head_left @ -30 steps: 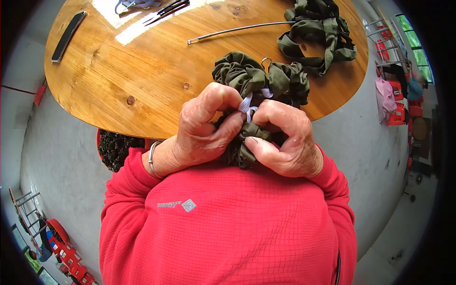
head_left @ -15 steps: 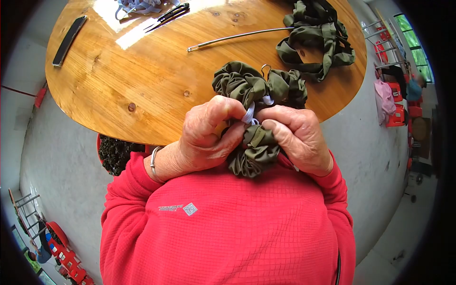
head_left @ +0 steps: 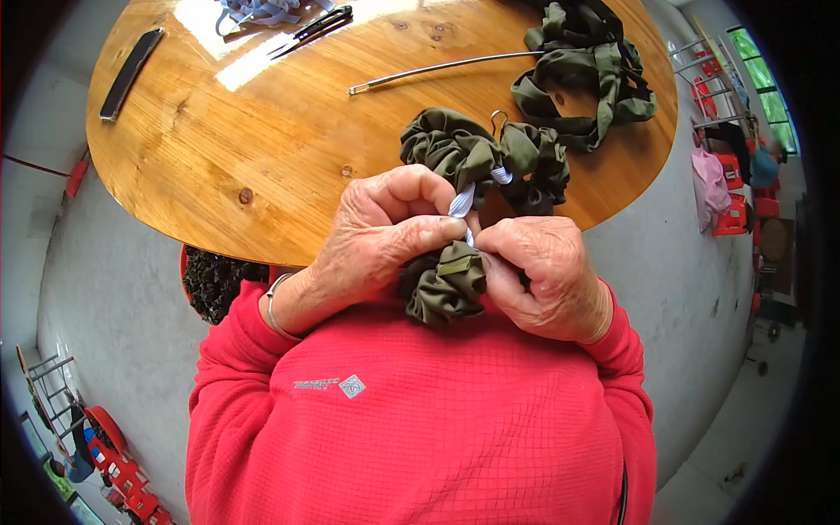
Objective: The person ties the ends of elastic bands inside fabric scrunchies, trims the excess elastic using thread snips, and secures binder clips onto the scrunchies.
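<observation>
Between my two hands runs a white elastic band (head_left: 462, 203) that comes out of gathered dark green fabric (head_left: 451, 144). My left hand (head_left: 389, 214) pinches the elastic between thumb and forefinger. Close beside it, my right hand (head_left: 544, 271) pinches the lower stretch of elastic by a bunched green fabric piece (head_left: 444, 289), which hangs against my red top. More ruched green fabric (head_left: 534, 157) lies at the table edge beyond my fingers, with a small metal hook (head_left: 499, 121) standing up from it. Whether the elastic is knotted is hidden by my fingertips.
On the wooden table (head_left: 236, 157) lie a thin metal rod (head_left: 437, 67), loose green fabric strips (head_left: 595, 87), black-handled thread snips (head_left: 319, 26), a heap of pale elastic (head_left: 258, 10) and a black strip (head_left: 131, 74). A red tub (head_left: 219, 284) of dark scraps stands below the table's edge.
My left thumb has moved up onto the elastic, and my right fingers have shifted slightly down. The bunched fabric piece has moved a little left.
</observation>
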Available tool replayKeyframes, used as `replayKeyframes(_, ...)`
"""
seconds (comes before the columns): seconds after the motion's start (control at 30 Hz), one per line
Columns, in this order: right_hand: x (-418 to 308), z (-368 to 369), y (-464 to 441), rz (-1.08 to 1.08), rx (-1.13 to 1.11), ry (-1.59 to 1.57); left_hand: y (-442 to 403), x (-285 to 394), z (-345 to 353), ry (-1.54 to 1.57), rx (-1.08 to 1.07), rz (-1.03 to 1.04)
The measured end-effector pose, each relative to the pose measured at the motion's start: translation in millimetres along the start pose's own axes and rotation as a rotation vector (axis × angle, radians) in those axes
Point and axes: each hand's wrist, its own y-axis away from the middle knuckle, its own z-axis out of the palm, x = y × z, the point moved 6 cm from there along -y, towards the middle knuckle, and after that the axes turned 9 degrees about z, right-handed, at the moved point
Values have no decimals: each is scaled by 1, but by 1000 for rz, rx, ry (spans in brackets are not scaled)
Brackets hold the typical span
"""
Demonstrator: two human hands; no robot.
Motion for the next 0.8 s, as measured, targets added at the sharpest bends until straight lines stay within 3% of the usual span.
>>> replayKeyframes(0.03, 0, 1, 0, -5, -14, 8, 2, -1, 3, 91, 23, -62)
replayKeyframes(0.27, -1, 12, 1, 2, -111, 9, 3, 4, 9, -322, 61, 8)
replayKeyframes(0.47, 13, 19, 1, 74, -267, -263, 3, 21, 15, -892, -100, 345)
replayKeyframes(0.6, 19, 24, 1, 110, -370, -419, 5, 25, 15, -895, -286, 284)
replayKeyframes(0.8, 19, 27, 10, 114, -418, -418, 12, 25, 19, -1011, -266, 441)
